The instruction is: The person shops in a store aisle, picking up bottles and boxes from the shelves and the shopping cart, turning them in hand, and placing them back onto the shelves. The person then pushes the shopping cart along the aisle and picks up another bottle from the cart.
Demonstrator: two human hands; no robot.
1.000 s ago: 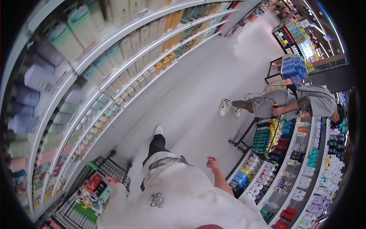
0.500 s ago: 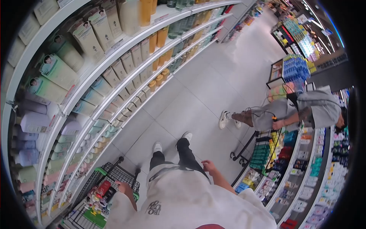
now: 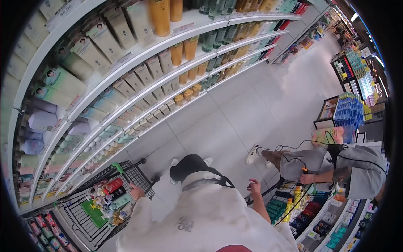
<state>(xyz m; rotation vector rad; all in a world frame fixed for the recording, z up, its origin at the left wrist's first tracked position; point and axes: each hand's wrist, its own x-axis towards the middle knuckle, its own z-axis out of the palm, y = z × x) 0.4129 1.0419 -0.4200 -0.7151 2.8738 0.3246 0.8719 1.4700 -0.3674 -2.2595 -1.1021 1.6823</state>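
My left hand (image 3: 136, 191) is at the near side of a black wire shopping cart (image 3: 79, 200), overlapping its edge in view. Its fingers look loosely apart; whether they touch the wire is unclear. Inside the cart lie a red pack (image 3: 113, 185), a dark pack (image 3: 116, 194), a pale green pack (image 3: 120, 202), a flat green panel (image 3: 93, 214) and several small colourful items. My right hand (image 3: 254, 187) hangs in the air over the aisle floor, fingers loosely bent and apart, with nothing in it.
Long curved shelves (image 3: 168, 74) of tubes and bottles run along the left. At right stands another person in grey clothes (image 3: 357, 168), a hand on a dark cart with an orange-marked grip (image 3: 305, 170). Behind are blue stacked packs (image 3: 348, 110). Tiled floor (image 3: 218, 122) lies between.
The view has turned, so the shelves and the other person sit further right. My legs have shifted in stride. My right hand is raised slightly, and more of the cart's contents shows.
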